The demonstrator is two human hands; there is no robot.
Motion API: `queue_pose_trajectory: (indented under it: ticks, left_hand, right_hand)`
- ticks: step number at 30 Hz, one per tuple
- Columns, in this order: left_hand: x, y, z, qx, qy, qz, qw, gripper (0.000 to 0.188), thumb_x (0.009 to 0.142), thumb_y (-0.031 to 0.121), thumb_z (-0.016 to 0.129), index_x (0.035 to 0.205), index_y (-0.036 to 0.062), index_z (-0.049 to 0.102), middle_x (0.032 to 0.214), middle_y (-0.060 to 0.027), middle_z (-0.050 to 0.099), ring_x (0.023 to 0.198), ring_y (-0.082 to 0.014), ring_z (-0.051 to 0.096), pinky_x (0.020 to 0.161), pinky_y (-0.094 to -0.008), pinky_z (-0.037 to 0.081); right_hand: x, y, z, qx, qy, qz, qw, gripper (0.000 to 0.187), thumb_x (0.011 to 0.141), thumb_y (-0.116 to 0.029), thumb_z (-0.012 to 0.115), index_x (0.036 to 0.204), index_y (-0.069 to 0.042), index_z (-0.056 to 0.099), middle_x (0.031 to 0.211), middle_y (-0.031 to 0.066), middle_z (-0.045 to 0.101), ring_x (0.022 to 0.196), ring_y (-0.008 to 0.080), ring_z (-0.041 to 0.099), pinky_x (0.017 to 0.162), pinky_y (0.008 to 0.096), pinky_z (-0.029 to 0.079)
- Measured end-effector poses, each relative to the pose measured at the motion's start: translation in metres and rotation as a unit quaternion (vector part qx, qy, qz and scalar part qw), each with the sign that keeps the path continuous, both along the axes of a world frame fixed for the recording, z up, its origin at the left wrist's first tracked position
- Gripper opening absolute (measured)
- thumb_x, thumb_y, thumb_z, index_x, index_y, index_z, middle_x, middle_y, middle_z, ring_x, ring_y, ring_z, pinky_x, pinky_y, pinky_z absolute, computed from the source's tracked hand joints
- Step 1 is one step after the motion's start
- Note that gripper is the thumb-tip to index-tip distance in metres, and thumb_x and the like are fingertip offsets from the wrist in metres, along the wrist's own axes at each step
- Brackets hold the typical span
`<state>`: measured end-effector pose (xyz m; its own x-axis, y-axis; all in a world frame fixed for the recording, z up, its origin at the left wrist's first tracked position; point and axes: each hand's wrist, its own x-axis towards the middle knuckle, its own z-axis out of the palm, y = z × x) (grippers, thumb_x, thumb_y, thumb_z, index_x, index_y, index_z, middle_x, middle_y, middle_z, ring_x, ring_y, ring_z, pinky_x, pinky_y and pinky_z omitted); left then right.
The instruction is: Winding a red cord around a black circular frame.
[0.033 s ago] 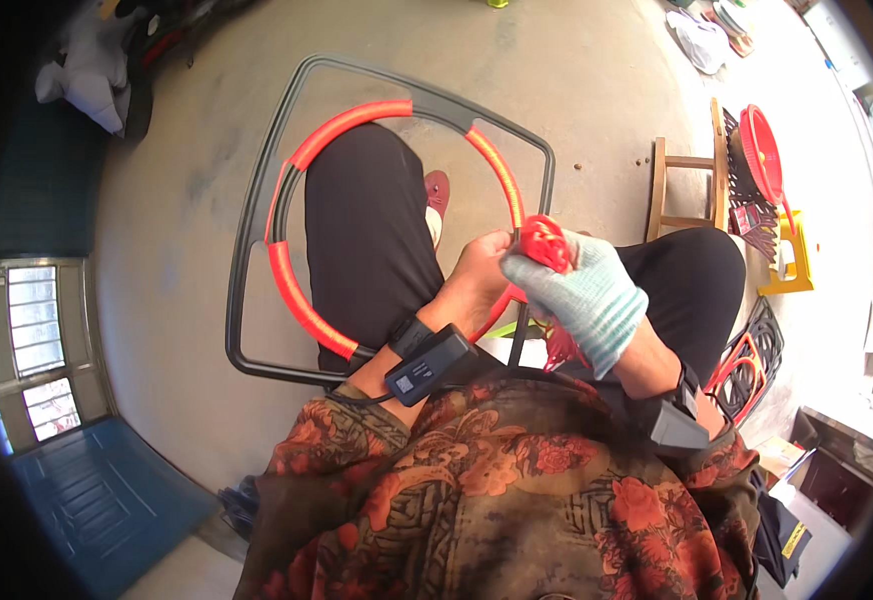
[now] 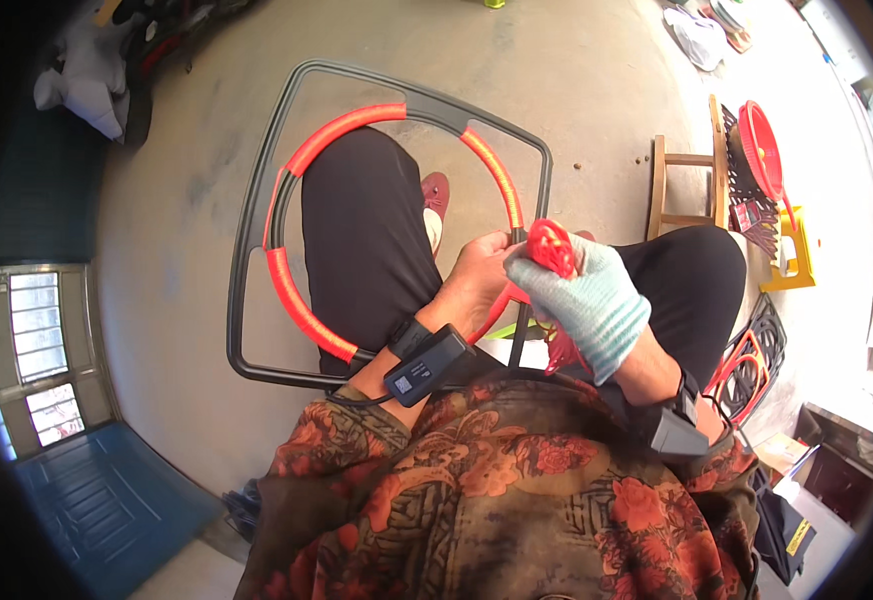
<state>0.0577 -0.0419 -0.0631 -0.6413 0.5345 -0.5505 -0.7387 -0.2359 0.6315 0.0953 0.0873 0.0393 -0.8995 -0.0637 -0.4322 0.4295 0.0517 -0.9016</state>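
Hand on the left, bare, is closed around the right side of a ring, its thumb lying along the rim; most of its fingers are hidden. Right hand, in a pale striped glove, is clenched on a bundle of red cord, with one looped end showing above the fist and more red strands below it. The two hands are side by side, close together.

The ring is dark, wrapped in red over several sections, with bare stretches between; a loose red strand spans its left side. It sits inside a black four-sided frame, set over the person's left leg. Each wrist carries a dark device.

Beyond the right knee are a wooden stool, a red basket, a yellow stool and black and red frames. A blue panel lies at far left, beside a window.
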Motion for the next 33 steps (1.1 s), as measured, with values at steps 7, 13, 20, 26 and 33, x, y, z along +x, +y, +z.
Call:
queue_pose_trajectory:
  ticks: [7, 13, 20, 26, 33]
  left_hand:
    - [-0.013, 0.004, -0.022, -0.212, 0.148, 0.045, 0.965, 0.019, 0.093, 0.013, 0.061, 0.105, -0.002, 0.06, 0.086, -0.0032, 0.064, 0.071, -0.0069, 0.058, 0.062, -0.022, 0.047]
    - [-0.019, 0.002, -0.027, -0.327, 0.319, 0.003, 0.89, 0.023, 0.09, 0.011, 0.065, 0.105, -0.0038, 0.058, 0.088, -0.0058, 0.066, 0.076, -0.0081, 0.059, 0.067, -0.0246, 0.048]
    - [-0.02, -0.001, -0.008, -0.585, 0.511, -0.114, 0.619, 0.029, 0.082, 0.024, 0.071, 0.089, 0.0015, 0.053, 0.081, -0.02, 0.062, 0.076, -0.042, 0.061, 0.063, -0.0484, 0.047]
    - [-0.036, -0.001, -0.018, -0.498, 0.371, -0.107, 0.776, 0.024, 0.087, 0.022, 0.068, 0.093, 0.0016, 0.056, 0.078, -0.0085, 0.064, 0.064, -0.0225, 0.063, 0.056, -0.0361, 0.049]
    - [-0.043, -0.006, -0.006, -0.155, 0.07, -0.003, 0.985, 0.024, 0.091, 0.019, 0.063, 0.107, 0.0007, 0.06, 0.091, -0.0049, 0.063, 0.074, -0.014, 0.062, 0.063, -0.027, 0.051]
  right_hand:
    - [0.035, -0.004, -0.014, -0.107, -0.092, -0.005, 0.99, 0.023, 0.086, -0.021, 0.07, 0.098, -0.003, 0.065, 0.069, 0.0004, 0.062, 0.058, 0.0063, 0.057, 0.054, 0.0227, 0.048]
    - [0.047, 0.008, -0.061, -0.145, -0.141, -0.086, 0.976, 0.023, 0.087, -0.023, 0.069, 0.099, -0.004, 0.064, 0.069, -0.0002, 0.061, 0.059, 0.0065, 0.055, 0.056, 0.021, 0.045]
    - [0.054, 0.009, -0.029, -0.131, -0.073, 0.074, 0.986, 0.038, 0.086, -0.034, 0.07, 0.106, -0.002, 0.063, 0.084, 0.0041, 0.067, 0.077, 0.0091, 0.06, 0.07, 0.0256, 0.049]
    - [0.062, -0.021, -0.052, -0.028, 0.013, 0.161, 0.986, 0.055, 0.073, -0.038, 0.079, 0.112, -0.005, 0.059, 0.097, 0.0136, 0.068, 0.089, 0.0229, 0.065, 0.081, 0.0342, 0.05]
    - [0.042, -0.05, -0.042, 0.156, 0.103, 0.085, 0.979, 0.052, 0.07, -0.041, 0.08, 0.101, -0.005, 0.059, 0.083, 0.0188, 0.068, 0.078, 0.0381, 0.066, 0.068, 0.0419, 0.053]
